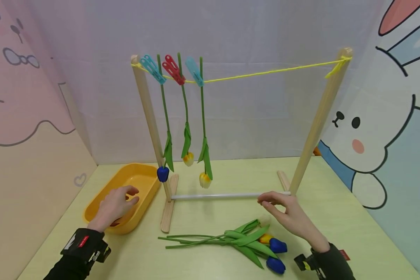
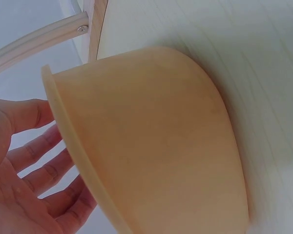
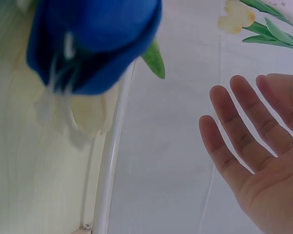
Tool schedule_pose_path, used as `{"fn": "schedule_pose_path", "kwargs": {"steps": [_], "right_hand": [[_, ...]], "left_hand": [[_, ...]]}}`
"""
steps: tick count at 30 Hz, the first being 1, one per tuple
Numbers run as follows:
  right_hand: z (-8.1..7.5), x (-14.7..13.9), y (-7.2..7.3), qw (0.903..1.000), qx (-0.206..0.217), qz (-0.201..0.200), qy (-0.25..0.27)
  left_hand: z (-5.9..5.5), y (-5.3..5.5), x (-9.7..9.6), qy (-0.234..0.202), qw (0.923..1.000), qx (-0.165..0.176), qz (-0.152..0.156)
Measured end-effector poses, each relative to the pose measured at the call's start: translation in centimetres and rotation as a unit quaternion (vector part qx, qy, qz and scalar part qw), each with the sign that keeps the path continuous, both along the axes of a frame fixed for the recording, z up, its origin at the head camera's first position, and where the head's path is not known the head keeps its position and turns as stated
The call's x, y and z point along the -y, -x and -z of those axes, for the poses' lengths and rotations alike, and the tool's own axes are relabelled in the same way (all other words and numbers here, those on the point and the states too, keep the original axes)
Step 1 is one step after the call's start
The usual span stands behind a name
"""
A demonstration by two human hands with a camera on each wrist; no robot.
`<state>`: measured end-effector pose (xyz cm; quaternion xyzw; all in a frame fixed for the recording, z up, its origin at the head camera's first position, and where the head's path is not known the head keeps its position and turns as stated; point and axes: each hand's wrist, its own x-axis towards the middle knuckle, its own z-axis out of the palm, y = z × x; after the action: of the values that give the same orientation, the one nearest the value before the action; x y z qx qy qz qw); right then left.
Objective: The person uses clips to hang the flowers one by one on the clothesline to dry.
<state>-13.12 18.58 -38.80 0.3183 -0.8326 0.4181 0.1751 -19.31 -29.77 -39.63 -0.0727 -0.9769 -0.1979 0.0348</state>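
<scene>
My left hand (image 1: 115, 204) hovers over the near side of a yellow plastic bin (image 1: 140, 175), fingers loosely bent and holding nothing. In the left wrist view its fingers are partly hidden behind the bin's rim (image 2: 71, 134). The bin's contents are mostly out of sight. Above a bunch of artificial tulips (image 1: 246, 240) on the table, my right hand (image 1: 292, 217) is held with relaxed fingers and nothing in them. Blue heads (image 1: 278, 245) and a yellow one show in that bunch. One blue tulip (image 1: 163, 174) and two yellow-white tulips (image 1: 205, 180) hang upside down from clothespins (image 1: 174, 70).
A yellow string (image 1: 266, 72) runs between two wooden posts (image 1: 316, 128) standing on flat wooden feet (image 1: 168, 216). Low between them lies a white rod (image 1: 213, 196). A pale curtain (image 1: 248, 120) hangs behind; printed panels (image 1: 399, 217) flank the light table.
</scene>
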Motion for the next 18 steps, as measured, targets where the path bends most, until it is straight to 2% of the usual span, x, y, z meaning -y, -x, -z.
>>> {"fn": "schedule_pose_path", "kwargs": {"steps": [18], "right_hand": [[0.2,0.14,0.07,1.0,0.001,0.003,0.007]], "left_hand": [[0.2,0.15,-0.33,0.0,0.9998,0.019,0.003]]}}
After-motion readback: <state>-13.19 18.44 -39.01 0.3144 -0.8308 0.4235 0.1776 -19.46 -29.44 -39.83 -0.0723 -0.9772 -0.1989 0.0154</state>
